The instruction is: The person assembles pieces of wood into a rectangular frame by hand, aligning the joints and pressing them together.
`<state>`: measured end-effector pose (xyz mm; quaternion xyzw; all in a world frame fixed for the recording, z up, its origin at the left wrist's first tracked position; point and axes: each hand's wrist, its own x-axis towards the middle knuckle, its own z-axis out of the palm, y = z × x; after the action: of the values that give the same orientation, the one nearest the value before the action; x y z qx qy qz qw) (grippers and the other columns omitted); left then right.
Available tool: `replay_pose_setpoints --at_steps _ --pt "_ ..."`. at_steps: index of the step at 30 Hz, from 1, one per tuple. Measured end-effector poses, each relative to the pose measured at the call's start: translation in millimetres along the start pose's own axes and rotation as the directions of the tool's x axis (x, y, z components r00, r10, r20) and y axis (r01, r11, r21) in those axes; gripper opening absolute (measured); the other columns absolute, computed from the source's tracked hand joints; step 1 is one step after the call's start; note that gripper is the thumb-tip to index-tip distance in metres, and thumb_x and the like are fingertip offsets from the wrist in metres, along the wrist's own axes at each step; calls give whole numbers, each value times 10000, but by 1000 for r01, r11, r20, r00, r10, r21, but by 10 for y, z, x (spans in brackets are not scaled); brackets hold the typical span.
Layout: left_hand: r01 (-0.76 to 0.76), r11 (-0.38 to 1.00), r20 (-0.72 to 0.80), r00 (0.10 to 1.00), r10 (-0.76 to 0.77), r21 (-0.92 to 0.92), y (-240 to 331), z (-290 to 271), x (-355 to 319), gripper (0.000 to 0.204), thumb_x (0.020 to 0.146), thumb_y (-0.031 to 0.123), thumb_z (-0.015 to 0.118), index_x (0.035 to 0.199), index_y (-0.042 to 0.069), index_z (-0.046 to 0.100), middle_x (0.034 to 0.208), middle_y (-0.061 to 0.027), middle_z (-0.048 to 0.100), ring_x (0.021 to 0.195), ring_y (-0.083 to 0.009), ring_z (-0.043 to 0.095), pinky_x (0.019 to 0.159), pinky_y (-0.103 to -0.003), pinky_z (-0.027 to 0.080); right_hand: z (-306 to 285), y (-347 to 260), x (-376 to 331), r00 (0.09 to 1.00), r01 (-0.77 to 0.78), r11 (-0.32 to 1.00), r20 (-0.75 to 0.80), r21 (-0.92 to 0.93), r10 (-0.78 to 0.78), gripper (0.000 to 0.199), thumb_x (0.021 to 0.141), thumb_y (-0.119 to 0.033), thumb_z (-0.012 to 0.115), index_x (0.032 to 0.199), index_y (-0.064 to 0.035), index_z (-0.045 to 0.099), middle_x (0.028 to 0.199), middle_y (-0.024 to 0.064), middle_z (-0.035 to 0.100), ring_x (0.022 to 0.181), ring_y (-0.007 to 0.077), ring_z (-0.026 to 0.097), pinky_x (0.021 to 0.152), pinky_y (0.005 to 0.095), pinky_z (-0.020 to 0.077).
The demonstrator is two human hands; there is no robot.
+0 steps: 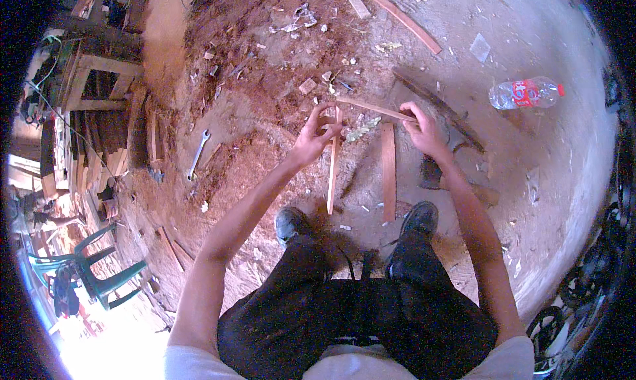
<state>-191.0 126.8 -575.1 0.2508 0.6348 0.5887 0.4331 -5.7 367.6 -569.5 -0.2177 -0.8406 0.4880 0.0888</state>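
Note:
My left hand [314, 136] pinches a thin, pale wooden strip [332, 174] near its far end. That strip points back toward me, between my shoes. In my right hand [424, 133] is the end of a second wooden strip [374, 108], which reaches leftward. The far ends of both strips come together at a corner just beyond my left fingers; whether they are joined I cannot tell. Beneath my right hand, a flat reddish-brown board [388, 174] lies lengthwise on the ground.
A wrench [199, 155] lies left of my left forearm. To the right rests a clear plastic bottle [527, 92] with a red label. Dark timber [437, 105] and a long reddish strip [401, 17] lie farther off. Stacked wood [86, 141] and a green chair [99, 274] stand left.

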Motion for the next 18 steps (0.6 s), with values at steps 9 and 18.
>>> replay_pose_setpoints --at_steps 9,18 --pt "37 989 111 994 -21 -146 115 69 28 474 932 115 534 1351 169 320 1094 -127 568 939 -245 621 824 -404 528 -171 24 -84 983 118 987 -125 -112 -132 267 813 13 564 1076 -28 589 1010 103 635 991 200 603 875 307 452" --pt "49 988 101 994 -35 -143 133 79 17 475 934 92 516 1360 165 319 1098 -130 568 942 -240 621 839 -401 522 -251 -7 -70 986 95 995 -139 -5 -95 241 829 -10 552 1065 -23 600 1040 93 638 1010 199 597 875 315 460"
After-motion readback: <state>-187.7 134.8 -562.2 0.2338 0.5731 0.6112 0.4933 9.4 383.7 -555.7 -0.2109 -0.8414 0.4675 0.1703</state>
